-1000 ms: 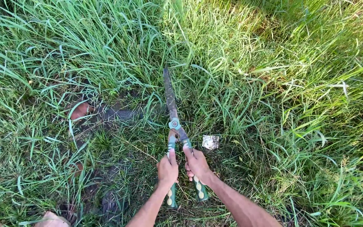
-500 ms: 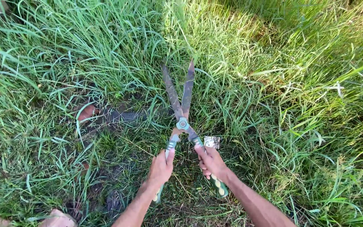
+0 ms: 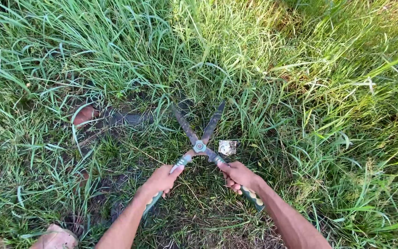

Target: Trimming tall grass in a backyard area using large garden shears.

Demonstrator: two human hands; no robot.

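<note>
Hedge shears [image 3: 200, 138] spread wide, low in the grass [image 3: 300, 92].
Left hand [image 3: 161, 180] and right hand [image 3: 239, 175] each wrapped tight round a handle; blades fan out just ahead, silvery scrap [image 3: 228, 147] beside the right hand.

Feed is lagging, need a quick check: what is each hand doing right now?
Left hand: closed around the left handle of the hedge shears, blades spread open in the grass.
Right hand: closed around the shears' right handle.

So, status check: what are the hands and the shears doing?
Left hand and right hand each grip a handle. Shears open wide, low in grass. Pale scrap beside right blade.
</note>
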